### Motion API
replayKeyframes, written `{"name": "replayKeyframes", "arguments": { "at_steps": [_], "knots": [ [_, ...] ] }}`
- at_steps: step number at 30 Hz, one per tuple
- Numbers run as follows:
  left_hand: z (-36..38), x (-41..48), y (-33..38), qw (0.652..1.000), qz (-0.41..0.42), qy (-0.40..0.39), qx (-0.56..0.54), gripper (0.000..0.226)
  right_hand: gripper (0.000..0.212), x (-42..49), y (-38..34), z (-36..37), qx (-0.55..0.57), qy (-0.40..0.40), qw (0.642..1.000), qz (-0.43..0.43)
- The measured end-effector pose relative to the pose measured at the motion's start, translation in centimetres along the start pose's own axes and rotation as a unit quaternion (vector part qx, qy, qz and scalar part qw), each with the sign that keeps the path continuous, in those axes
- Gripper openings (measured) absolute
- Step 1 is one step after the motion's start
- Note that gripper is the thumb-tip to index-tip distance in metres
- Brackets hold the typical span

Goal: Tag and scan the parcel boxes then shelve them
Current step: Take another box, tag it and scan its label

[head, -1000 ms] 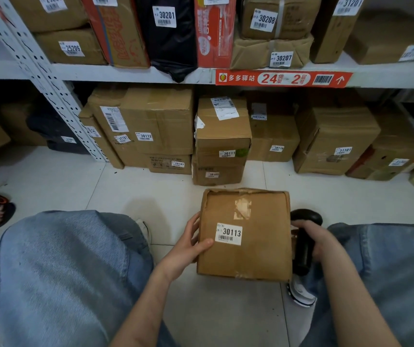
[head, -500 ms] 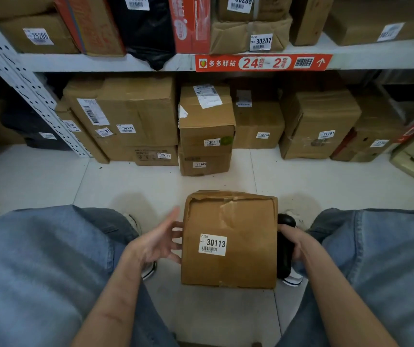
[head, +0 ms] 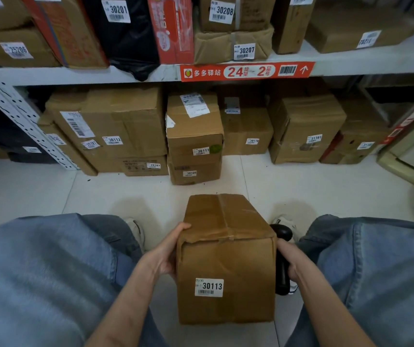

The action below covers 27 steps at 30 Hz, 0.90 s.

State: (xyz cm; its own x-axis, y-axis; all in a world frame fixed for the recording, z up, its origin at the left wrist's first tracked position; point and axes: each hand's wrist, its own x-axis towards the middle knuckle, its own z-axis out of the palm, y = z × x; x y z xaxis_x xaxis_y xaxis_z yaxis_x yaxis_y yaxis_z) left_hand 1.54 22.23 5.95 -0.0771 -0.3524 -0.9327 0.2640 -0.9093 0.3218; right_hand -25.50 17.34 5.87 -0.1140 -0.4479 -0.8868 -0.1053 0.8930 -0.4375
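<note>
Shelving (head: 88, 76) packed with parcels behind; the box (head: 226, 266) tagged 30113 is held between the knees, left hand (head: 164, 254) curled round its side, right hand (head: 288, 262) clamped on a half-hidden black scanner (head: 282, 234), probably.

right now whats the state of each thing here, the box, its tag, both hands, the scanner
brown cardboard parcel box: flaps shut, top edge crumpled, tagged
white 30113 tag: stuck on the box's near face
left hand: grips the box's left side
right hand: grips the scanner beside the box
black handheld scanner: held in the right hand, partly hidden behind the box
</note>
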Motion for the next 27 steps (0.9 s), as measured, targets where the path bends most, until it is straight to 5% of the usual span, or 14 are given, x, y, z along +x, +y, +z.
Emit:
{"name": "replayKeyframes", "arguments": {
  "at_steps": [18, 27],
  "knots": [
    [6.0, 0.0, 6.6, 0.991, 0.126, -0.036, 0.008, 0.042, 0.031, -2.0, -4.9, -4.2, 0.136, 0.057, 0.978, -0.147],
    [9.2, -0.1, 9.7, 0.984, 0.152, -0.071, 0.053, 0.033, 0.012, -1.9, -6.0, -6.7, 0.172, 0.073, 0.961, -0.204]
  ]
}}
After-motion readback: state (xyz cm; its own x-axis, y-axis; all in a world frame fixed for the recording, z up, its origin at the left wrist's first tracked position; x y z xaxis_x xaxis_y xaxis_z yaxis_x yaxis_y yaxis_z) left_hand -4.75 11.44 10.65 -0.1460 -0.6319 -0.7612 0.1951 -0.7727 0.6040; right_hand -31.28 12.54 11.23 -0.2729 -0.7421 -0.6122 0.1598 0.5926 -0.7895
